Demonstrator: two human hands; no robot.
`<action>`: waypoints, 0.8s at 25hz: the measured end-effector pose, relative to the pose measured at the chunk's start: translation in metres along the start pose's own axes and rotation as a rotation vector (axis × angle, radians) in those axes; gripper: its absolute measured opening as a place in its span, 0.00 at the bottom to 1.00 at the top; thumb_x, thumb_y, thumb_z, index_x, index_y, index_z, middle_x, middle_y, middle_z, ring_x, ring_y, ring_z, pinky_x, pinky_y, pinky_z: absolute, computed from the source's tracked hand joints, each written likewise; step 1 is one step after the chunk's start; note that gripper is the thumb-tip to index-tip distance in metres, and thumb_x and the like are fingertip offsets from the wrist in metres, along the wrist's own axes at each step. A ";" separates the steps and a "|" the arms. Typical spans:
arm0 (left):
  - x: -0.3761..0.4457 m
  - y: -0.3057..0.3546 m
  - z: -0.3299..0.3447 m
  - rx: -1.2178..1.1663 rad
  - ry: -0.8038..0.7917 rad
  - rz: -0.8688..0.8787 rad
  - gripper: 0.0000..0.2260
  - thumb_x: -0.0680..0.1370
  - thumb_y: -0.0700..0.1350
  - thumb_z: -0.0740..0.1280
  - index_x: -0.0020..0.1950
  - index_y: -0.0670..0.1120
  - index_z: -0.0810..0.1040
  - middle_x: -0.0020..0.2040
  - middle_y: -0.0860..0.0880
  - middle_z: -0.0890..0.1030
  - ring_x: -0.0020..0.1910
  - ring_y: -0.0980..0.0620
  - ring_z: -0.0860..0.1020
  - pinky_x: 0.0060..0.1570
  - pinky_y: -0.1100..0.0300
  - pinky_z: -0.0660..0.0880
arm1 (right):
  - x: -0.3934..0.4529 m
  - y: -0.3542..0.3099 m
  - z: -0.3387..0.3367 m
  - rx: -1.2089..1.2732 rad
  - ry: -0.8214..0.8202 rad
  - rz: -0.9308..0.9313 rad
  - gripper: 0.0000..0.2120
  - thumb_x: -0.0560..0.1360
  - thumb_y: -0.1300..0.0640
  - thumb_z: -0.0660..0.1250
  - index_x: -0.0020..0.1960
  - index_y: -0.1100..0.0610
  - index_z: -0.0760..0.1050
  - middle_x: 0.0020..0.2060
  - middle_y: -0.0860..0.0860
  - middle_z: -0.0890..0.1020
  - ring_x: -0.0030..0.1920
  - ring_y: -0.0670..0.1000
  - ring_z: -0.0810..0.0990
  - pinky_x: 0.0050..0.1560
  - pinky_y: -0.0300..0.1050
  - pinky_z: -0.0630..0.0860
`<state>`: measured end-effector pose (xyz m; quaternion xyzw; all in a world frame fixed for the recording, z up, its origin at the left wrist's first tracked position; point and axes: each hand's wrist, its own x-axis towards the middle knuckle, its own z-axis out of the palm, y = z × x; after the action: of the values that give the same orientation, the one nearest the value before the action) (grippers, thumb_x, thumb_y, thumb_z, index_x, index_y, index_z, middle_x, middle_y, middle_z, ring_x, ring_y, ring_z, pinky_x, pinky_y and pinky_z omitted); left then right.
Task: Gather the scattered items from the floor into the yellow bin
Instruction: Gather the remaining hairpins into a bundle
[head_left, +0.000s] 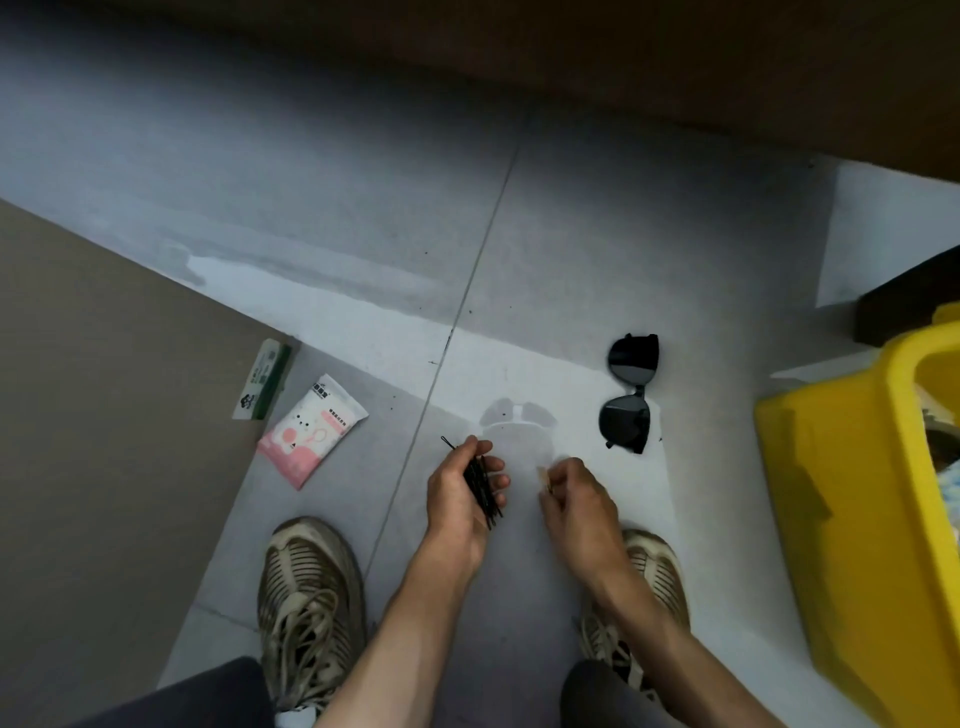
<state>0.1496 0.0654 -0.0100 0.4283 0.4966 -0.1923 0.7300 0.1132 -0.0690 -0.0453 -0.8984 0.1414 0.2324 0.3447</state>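
Lower centre: left hand (460, 486) curled round a bundle of black hairpins (483, 491). Right hand (576, 501) beside it, fingers bent, pinching a small tan item, blurred. Farther up: sunglasses (629, 392) right of centre, pink packet (310, 431) left. Yellow bin (852, 499) at right edge.

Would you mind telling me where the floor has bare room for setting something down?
Free: the grey floor beyond the sunglasses, and the strip between the pink wipes packet and the left hand. Crowded: around both hands, the right hand included, by the shoes, and beside the yellow bin.
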 end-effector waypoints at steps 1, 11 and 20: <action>-0.002 0.000 0.003 0.002 -0.004 0.001 0.09 0.79 0.47 0.63 0.45 0.42 0.77 0.33 0.46 0.77 0.27 0.51 0.75 0.26 0.60 0.67 | 0.004 0.003 -0.004 0.119 -0.026 0.047 0.05 0.79 0.57 0.63 0.54 0.54 0.71 0.45 0.51 0.79 0.44 0.53 0.78 0.44 0.46 0.74; -0.101 -0.003 0.137 0.040 -0.622 -0.003 0.11 0.80 0.48 0.58 0.45 0.44 0.75 0.34 0.46 0.75 0.28 0.52 0.70 0.23 0.63 0.62 | -0.058 -0.013 -0.167 1.753 0.141 0.089 0.08 0.74 0.65 0.57 0.39 0.55 0.71 0.29 0.50 0.67 0.25 0.47 0.63 0.25 0.40 0.62; -0.206 -0.085 0.278 0.520 -0.939 0.082 0.21 0.82 0.55 0.55 0.67 0.45 0.76 0.62 0.51 0.79 0.60 0.56 0.76 0.51 0.64 0.72 | -0.119 0.055 -0.289 1.311 0.953 0.143 0.18 0.82 0.50 0.56 0.56 0.56 0.82 0.51 0.48 0.85 0.54 0.46 0.82 0.54 0.44 0.75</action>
<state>0.1558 -0.2386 0.1752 0.4820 0.0359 -0.4511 0.7503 0.0816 -0.2957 0.1751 -0.5051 0.4375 -0.2837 0.6877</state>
